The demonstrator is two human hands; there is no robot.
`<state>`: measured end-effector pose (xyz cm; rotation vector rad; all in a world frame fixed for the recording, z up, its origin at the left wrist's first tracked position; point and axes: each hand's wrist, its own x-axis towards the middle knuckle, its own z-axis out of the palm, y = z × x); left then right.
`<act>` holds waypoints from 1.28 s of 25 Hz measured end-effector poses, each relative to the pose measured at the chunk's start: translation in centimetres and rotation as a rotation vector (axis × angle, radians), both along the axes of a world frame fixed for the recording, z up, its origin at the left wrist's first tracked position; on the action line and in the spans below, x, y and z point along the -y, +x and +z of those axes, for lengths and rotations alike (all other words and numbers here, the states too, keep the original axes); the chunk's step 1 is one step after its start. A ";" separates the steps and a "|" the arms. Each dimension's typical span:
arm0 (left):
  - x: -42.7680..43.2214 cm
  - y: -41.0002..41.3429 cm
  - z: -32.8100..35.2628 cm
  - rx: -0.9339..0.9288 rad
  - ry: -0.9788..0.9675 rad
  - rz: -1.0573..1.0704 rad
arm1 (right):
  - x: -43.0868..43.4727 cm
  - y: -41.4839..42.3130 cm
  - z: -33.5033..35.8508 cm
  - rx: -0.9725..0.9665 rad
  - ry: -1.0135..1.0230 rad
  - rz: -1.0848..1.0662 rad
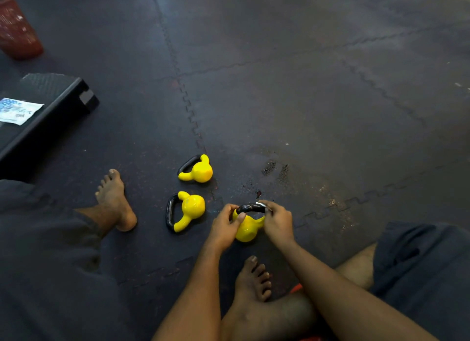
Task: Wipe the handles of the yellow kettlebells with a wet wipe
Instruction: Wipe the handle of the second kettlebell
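Head view: both hands [226, 226] clasp kettlebell [246, 230] handle.

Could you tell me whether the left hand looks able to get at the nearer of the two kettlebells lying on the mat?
Probably yes: the lying kettlebell sits just left of the left hand with bare mat between, but that hand first has to let go of the held kettlebell.

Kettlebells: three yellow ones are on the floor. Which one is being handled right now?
The kettlebell nearest the person: the left hand steadies it while the right hand works at its black handle. The other two kettlebells lie untouched.
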<state>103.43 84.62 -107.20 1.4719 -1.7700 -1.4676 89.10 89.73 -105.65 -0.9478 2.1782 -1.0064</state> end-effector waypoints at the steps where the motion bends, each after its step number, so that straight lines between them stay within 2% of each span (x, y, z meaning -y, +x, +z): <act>1: -0.2 -0.1 -0.2 -0.001 0.000 -0.033 | -0.1 -0.5 -0.1 0.003 0.031 -0.037; 4: -0.6 -1.4 0.0 0.024 -0.021 -0.098 | -0.6 -0.6 0.1 -0.049 0.045 -0.088; 7: -0.7 -2.1 0.3 0.059 -0.056 -0.098 | -1.0 -0.3 0.0 -0.073 -0.021 -0.011; 10: -0.7 -2.1 0.3 0.068 -0.081 -0.099 | -0.7 -1.5 0.1 0.006 0.065 -0.083; 12: -0.8 -2.0 0.1 0.071 -0.096 -0.092 | -1.0 -1.3 0.2 -0.008 0.088 -0.106; 15: -0.6 -1.8 0.1 0.078 -0.091 -0.058 | -1.4 0.1 0.7 -0.057 -0.018 -0.017; 17: -0.7 -1.7 0.1 0.073 -0.075 -0.044 | -1.2 0.3 0.7 -0.028 -0.052 -0.041; 20: -0.9 -2.0 0.2 0.072 -0.081 -0.041 | -1.1 0.9 0.6 0.028 0.001 -0.153; 27: -1.1 -2.2 0.6 0.075 -0.096 -0.054 | -0.5 0.8 0.9 0.139 0.065 -0.201; 32: -0.8 -2.1 0.5 0.095 -0.103 -0.023 | -0.4 1.9 2.0 0.132 0.038 -0.102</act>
